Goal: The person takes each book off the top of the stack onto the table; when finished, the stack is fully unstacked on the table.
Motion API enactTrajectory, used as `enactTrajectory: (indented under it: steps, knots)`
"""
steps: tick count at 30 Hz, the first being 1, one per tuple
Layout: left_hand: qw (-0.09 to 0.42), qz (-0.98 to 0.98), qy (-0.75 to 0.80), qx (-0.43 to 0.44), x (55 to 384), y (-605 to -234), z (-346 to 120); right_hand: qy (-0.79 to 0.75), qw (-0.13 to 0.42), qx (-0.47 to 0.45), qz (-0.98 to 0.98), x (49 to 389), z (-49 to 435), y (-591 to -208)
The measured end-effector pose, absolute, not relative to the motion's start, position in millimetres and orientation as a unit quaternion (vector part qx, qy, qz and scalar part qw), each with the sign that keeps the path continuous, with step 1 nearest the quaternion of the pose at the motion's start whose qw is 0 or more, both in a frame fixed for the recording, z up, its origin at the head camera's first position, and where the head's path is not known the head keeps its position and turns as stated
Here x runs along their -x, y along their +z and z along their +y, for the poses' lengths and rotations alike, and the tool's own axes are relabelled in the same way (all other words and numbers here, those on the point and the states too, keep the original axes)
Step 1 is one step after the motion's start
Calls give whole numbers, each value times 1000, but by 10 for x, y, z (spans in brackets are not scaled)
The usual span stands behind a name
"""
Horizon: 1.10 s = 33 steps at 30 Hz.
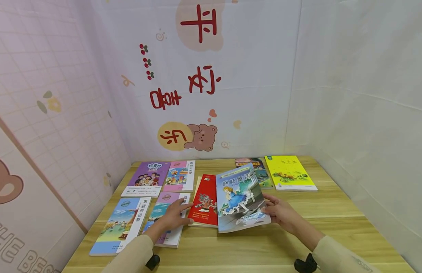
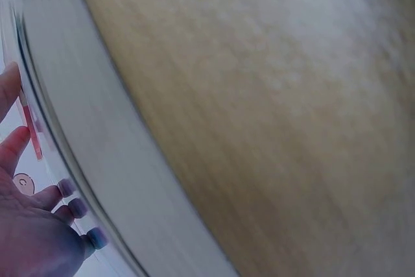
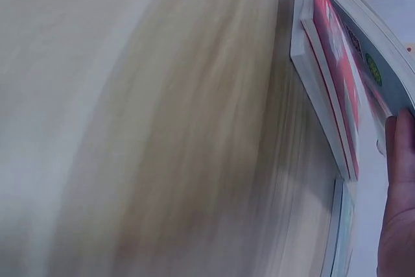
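Note:
My right hand [image 1: 282, 214] grips the lower right edge of a fairy-tale book [image 1: 239, 201], whose cover has a girl in a blue dress. That book is tilted, its right side raised off the table. In the right wrist view, fingers [image 3: 403, 147] show under the book's back cover [image 3: 373, 63]. Left of it lies a red book [image 1: 204, 204] on top of a paler one, partly covered by the fairy-tale book. My left hand [image 1: 171, 218] has its fingers spread, with thumb and fingertips at the red book's left edge. Beneath this hand is a purple-and-blue book [image 1: 170, 235].
A blue book [image 1: 118, 227], a purple book [image 1: 147, 176] and a pink book [image 1: 179, 176] lie on the left of the wooden table [image 1: 333, 227]. At the back right are a yellow book [image 1: 291, 172] and a dark green book [image 1: 265, 176], partly hidden. Fabric walls [image 1: 251, 94] enclose the table.

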State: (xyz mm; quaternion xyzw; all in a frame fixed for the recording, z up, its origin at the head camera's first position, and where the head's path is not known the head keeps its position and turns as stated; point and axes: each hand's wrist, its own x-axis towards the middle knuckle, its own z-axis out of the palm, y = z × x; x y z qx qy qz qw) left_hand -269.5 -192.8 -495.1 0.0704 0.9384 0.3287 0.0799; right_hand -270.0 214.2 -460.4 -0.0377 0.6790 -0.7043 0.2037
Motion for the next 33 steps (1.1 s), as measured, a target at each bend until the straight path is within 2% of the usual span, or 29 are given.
enactTrajectory:
  steps: [13, 21, 33]
  knots:
    - [83, 939, 326, -67, 2706, -4942, -1933, -701, 229, 61, 673, 2481, 2747, -4636]
    - [90, 938, 328, -58, 2710, -4959, -1925, -687, 249, 46, 682, 2325, 3058, -4736]
    - [86, 941, 321, -59, 2705, -4963, -1929, -652, 260, -9, 712, 2264, 3137, -4909]
